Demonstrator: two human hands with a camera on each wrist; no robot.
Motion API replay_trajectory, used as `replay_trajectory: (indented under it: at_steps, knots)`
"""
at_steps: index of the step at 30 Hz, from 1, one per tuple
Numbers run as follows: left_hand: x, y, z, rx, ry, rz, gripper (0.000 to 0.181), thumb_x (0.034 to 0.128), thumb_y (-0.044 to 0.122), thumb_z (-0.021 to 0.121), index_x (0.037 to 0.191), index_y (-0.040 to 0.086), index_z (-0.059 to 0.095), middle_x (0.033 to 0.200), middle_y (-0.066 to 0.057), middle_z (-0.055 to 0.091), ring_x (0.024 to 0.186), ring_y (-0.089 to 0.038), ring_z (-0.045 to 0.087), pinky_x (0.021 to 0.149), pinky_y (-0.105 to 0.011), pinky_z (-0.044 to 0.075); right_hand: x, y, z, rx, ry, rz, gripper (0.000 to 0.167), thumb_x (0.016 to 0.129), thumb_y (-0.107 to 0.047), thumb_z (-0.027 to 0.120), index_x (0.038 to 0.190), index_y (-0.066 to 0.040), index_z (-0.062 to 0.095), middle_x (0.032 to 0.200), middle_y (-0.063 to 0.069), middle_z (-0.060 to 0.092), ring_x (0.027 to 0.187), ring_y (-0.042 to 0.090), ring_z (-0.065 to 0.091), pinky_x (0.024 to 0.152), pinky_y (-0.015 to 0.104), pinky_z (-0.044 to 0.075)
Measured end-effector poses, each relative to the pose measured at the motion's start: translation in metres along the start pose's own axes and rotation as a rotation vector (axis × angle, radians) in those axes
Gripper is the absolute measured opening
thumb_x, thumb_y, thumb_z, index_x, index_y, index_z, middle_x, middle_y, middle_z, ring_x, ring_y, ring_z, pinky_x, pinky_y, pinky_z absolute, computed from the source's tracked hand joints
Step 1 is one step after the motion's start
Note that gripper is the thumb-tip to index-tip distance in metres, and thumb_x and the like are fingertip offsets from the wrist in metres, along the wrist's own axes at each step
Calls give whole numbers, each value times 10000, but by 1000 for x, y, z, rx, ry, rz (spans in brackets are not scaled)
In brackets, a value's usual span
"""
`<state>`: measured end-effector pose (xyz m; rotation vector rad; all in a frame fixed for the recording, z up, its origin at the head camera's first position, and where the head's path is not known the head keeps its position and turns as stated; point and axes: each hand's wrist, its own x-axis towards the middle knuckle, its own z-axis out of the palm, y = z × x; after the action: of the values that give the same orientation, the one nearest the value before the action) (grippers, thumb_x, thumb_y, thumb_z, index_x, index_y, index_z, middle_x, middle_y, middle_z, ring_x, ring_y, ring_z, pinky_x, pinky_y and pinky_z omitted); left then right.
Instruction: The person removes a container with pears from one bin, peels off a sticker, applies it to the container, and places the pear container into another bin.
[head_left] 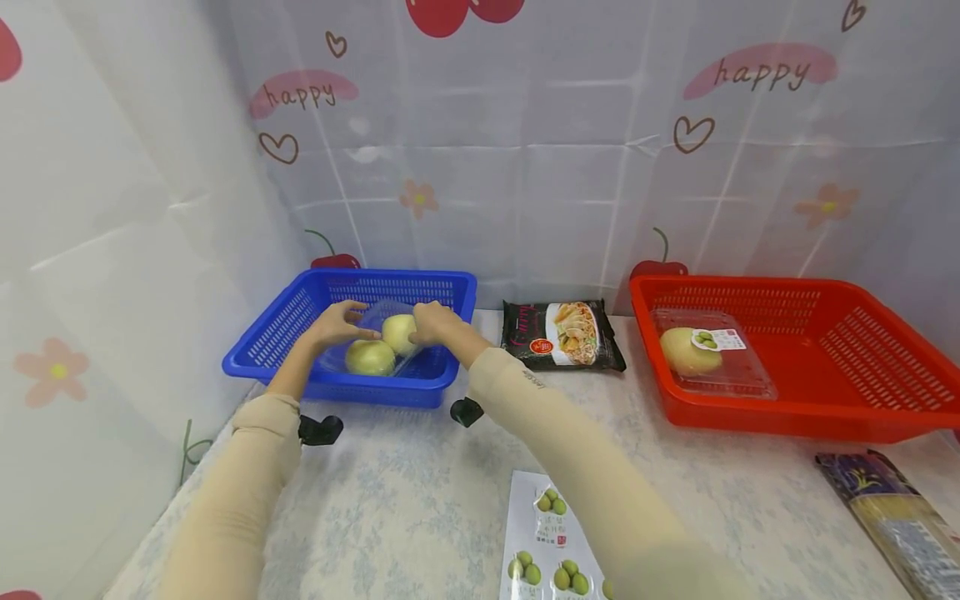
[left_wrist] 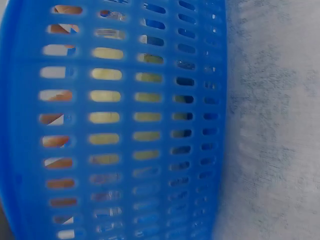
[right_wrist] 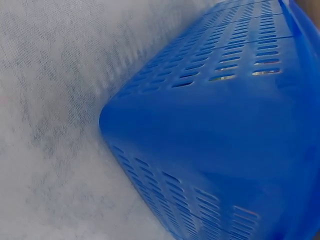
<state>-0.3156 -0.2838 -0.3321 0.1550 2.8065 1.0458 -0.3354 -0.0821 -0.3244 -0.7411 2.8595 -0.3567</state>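
Head view alone shows left hand (head_left: 337,325) spread and empty, right hand (head_left: 437,322) touching pale fruit (head_left: 397,335), hold unclear.

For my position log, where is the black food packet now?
In the head view, the black food packet lies just right of centre, between the blue basket and the red basket.

Corner of a blue basket (right_wrist: 200,125)
Slotted walls toward one and five o'clock; mottled surface (right_wrist: 45,115) at nine.
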Motion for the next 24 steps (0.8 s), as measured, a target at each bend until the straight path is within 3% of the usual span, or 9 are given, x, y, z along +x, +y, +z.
replay_trajectory:
  at_steps: [3, 7, 11, 14, 20, 24]
  knots:
    - [-5, -7, -3, 0, -20, -7, 787, 835, 242, 703, 1417, -82, 285, 1409, -343, 325, 1290, -476, 332, 1007, -576, 349, 2, -1, 1, -6, -24, 12, 356, 939, -313, 561, 1169, -42, 575, 1119, 89, 617, 896, 192, 562, 808, 352, 488]
    - [-17, -11, -11, 30, -102, -47, 843, 832, 301, 706, 1432, -74, 247, 1444, -351, 238, 1272, -507, 326, 970, -592, 377, 3, -1, 0, 2, -44, 19, 397, 952, -354, 534, 1197, -43, 559, 1129, 90, 607, 903, 194, 563, 806, 347, 479]
    - [-26, -15, -17, 34, -200, -120, 926, 812, 385, 717, 1448, -53, 206, 1473, -339, 159, 1267, -510, 330, 941, -579, 412, 6, -1, 1, 2, -47, 21, 391, 957, -374, 518, 1155, -38, 555, 921, 48, 553, 773, 162, 492, 717, 306, 440]
    - [-29, -19, -20, 34, -251, -164, 974, 803, 426, 718, 1447, -70, 182, 1455, -348, 188, 1240, -483, 396, 956, -570, 404, 8, 0, 1, 27, -41, 16, 360, 955, -372, 523, 1066, -32, 561, 773, 17, 444, 687, 144, 432, 651, 280, 404]
    - [-28, -24, -22, 23, -265, -159, 977, 800, 396, 731, 1411, -153, 203, 1382, -382, 311, 1174, -463, 486, 946, -537, 430, 11, 0, 0, 86, -54, 36, 309, 947, -358, 544, 804, -92, 479, 638, -19, 313, 553, 103, 316, 554, 245, 356]
    - [-26, -25, -24, 14, -283, -151, 931, 825, 341, 716, 1402, -176, 199, 1419, -380, 246, 1248, -486, 385, 937, -508, 450, 11, 1, -1, 87, -65, 32, 303, 950, -367, 537, 841, -85, 509, 681, -8, 383, 598, 110, 361, 586, 254, 371]
